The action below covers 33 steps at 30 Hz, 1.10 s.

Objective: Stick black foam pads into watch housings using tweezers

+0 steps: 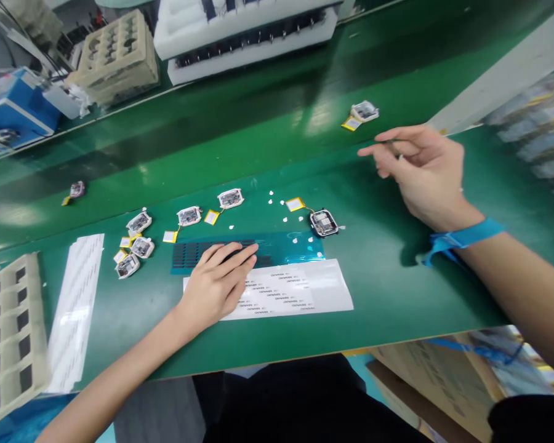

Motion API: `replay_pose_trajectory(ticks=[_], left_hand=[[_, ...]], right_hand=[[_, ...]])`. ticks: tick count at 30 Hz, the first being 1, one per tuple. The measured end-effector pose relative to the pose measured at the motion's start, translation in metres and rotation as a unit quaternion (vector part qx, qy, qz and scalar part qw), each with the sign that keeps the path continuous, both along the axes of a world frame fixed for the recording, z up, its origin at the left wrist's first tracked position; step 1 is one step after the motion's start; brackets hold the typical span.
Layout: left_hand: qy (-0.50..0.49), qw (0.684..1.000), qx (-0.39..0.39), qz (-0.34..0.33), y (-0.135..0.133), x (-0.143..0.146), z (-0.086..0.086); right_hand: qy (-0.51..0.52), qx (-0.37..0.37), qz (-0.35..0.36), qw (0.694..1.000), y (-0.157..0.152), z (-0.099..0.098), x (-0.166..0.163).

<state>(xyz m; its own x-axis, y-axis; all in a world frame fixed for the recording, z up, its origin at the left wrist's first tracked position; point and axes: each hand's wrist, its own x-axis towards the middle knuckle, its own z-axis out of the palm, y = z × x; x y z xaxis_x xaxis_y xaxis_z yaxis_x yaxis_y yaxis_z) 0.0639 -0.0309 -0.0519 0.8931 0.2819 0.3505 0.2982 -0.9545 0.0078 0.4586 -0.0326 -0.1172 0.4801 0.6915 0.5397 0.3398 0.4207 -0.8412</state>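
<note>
My left hand (219,280) lies flat with fingers stretched out, pressing on a blue sheet of small black pads (281,245) and on a white label sheet (300,289) below it. My right hand (420,166) hovers above the green bench at the right, with a blue strap (466,237) on the wrist. Its thumb and fingers are pinched together on something thin that I cannot make out. A small dark module with a yellow battery (323,221) lies just beyond the blue sheet. Several similar white-framed modules (141,237) lie to the left.
A green conveyor belt (212,141) runs behind the bench, carrying one module (362,112) and another small one (76,189). A white liner strip (76,307) and a beige cell tray (9,338) sit at the left. White foam trays (249,31) stand at the back.
</note>
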Motion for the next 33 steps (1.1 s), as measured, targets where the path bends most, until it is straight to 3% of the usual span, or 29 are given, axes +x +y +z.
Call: replay_pose_trajectory(ticks=[9,12,17,20,24,33], left_hand=[[0.017,0.999,0.021,-0.022,0.004,-0.003,0.000],[0.027,0.998,0.028,-0.047,0.007,-0.013,0.001],[0.050,0.991,0.074,-0.099,0.027,-0.027,-0.005],[0.048,0.987,0.114,-0.100,0.036,-0.029,-0.012],[0.069,0.988,0.112,-0.078,0.035,-0.030,-0.017],[0.077,0.993,0.079,-0.045,0.019,-0.020,-0.003]], right_hand=[[-0.112,0.052,-0.174,0.977,-0.008,0.011,0.010],[-0.174,0.027,-0.174,0.969,-0.020,0.021,0.007],[-0.275,-0.090,-0.125,0.949,-0.021,0.020,-0.007],[-0.311,-0.149,-0.089,0.934,-0.010,0.011,-0.006],[-0.335,-0.208,-0.061,0.917,0.011,0.003,0.010],[-0.329,-0.275,-0.154,0.890,0.079,0.007,0.065]])
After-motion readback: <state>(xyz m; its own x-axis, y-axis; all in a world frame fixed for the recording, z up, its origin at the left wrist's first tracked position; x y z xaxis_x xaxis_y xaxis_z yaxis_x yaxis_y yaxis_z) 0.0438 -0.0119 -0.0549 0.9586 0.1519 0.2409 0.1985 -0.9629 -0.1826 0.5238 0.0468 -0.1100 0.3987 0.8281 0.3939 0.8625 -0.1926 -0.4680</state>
